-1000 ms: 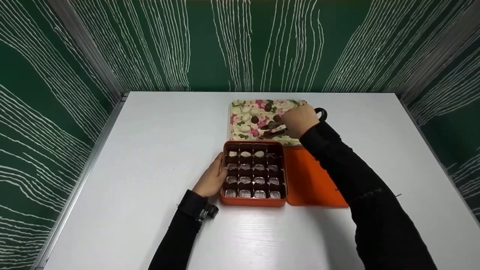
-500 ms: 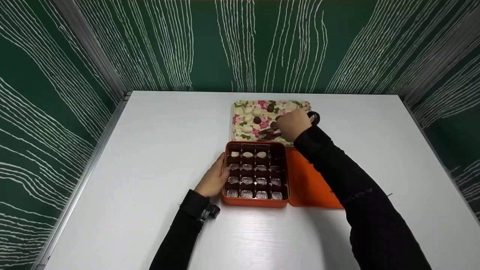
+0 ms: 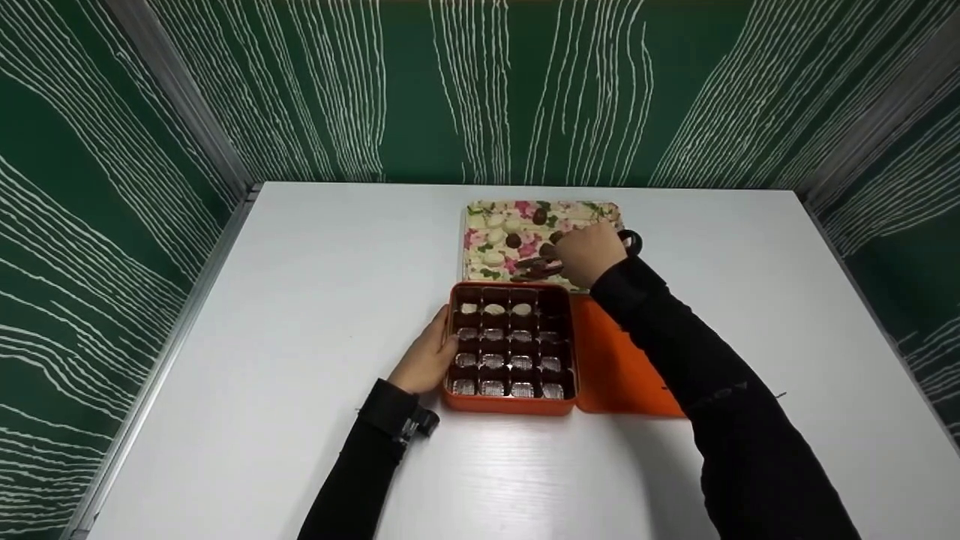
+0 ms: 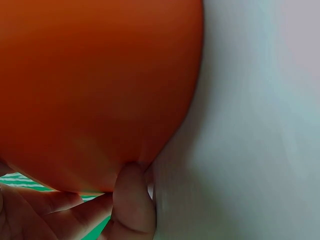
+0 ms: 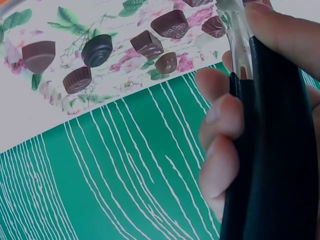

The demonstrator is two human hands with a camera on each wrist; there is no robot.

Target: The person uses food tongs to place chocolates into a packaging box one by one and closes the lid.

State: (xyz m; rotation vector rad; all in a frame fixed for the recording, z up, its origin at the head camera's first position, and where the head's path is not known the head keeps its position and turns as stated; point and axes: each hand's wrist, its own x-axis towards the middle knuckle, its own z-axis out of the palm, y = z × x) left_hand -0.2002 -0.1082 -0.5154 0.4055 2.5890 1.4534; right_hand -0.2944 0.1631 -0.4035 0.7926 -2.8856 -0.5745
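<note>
In the head view my left hand (image 3: pixel 426 356) holds the left side of a square orange tin (image 3: pixel 510 406), thumb at the rim; the left wrist view shows its fingers against the orange wall. A dark divided insert (image 3: pixel 492 362) fills the tin, with white chocolates (image 3: pixel 494 309) in three cells of its far row. My right hand (image 3: pixel 592 253) grips tongs with black handles (image 5: pixel 280 140). Their tips reach over the near edge of a floral board (image 3: pixel 480 213); I cannot tell whether they hold a piece. Dark chocolates (image 5: pixel 170 24) and pale ones (image 3: pixel 496 236) lie on that board.
A flat orange lid (image 3: pixel 616 375) lies right of the tin, partly beneath my right forearm. The board sits directly behind the tin on a white table (image 3: pixel 337 262). Green walls with white lines (image 3: pixel 420 90) stand behind and at both sides.
My right hand has shifted slightly left over the board with the tongs, and their arms look closer together. My left hand stays at the tin. The whole head view has shifted a little.
</note>
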